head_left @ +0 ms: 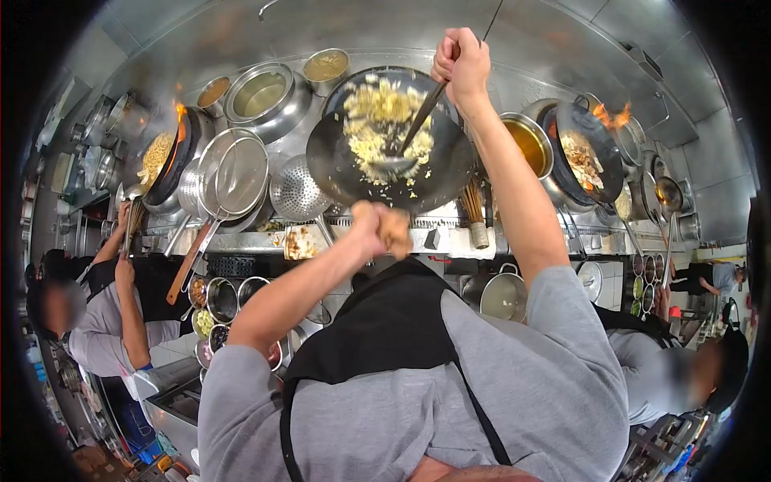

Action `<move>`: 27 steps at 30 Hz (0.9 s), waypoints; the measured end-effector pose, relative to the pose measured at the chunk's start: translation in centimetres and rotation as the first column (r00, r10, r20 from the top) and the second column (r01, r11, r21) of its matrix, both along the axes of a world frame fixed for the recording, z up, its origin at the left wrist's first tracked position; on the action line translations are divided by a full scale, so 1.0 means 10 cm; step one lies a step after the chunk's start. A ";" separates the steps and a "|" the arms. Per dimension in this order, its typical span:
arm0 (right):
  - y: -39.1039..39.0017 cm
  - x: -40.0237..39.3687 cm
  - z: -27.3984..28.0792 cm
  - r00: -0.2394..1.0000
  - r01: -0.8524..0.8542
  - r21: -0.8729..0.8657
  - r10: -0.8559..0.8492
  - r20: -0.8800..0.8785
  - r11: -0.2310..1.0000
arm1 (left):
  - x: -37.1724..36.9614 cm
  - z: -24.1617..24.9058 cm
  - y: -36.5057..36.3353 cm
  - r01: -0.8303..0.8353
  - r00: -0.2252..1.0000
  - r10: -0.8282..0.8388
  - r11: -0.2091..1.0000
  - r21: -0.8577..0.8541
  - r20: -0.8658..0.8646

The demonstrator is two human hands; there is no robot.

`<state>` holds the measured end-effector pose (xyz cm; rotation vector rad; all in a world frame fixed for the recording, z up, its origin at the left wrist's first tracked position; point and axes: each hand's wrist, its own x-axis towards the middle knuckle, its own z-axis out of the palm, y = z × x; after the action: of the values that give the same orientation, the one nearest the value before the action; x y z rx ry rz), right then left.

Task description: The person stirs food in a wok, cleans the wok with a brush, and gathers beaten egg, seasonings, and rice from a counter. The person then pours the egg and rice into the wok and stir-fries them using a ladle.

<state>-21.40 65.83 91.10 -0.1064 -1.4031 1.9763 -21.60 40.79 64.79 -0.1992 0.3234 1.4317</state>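
My right hand (pixel 464 66) is closed round the long dark handle of a ladle (pixel 426 108), whose bowl dips into the food in the black wok (pixel 325 153). At the wok's near edge, my left hand (pixel 376 229) is closed on the wok's handle; motion blurs it, and a tan piece shows at the fingers. Yellow and white bits of food (pixel 381 108), like scrambled egg with rice, fill the wok's middle. Some of them are smeared in mid-air near the far rim. The wok tilts over the stove.
A wire strainer (pixel 233 173) and a perforated skimmer (pixel 299 189) lie on my left. Close by on the right are a pot of amber liquid (pixel 530 145) and a bamboo brush (pixel 474 205). Co-workers stand at flaming woks (pixel 165 165) on both sides.
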 end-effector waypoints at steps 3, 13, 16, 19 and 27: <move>-0.30 -0.29 0.04 0.999 0.045 0.121 -0.041 -0.034 0.992 | -0.33 0.45 0.52 -0.326 0.936 0.226 0.843 -0.428 -0.269; -0.22 0.55 0.33 0.949 -0.067 0.190 0.121 -0.290 0.979 | 0.06 -1.04 0.08 -0.380 0.909 0.306 0.888 -0.258 -0.284; -0.36 0.88 0.43 0.961 0.146 0.109 -0.115 -0.251 0.983 | -0.13 -0.76 0.52 -0.424 0.877 0.337 0.878 -0.221 -0.343; -0.42 1.22 1.13 0.965 0.129 0.271 -0.058 -0.256 0.954 | -0.41 -0.69 0.89 -0.433 0.878 0.337 0.861 -0.268 -0.340; -0.43 0.85 -0.31 0.840 0.451 0.310 -0.281 -0.464 0.837 | -0.32 -0.42 0.06 -0.052 0.959 0.084 0.991 0.123 -0.271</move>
<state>-12.90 61.58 88.04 0.1957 -1.3614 1.2575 -24.77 41.39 60.59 0.0853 0.4644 1.5439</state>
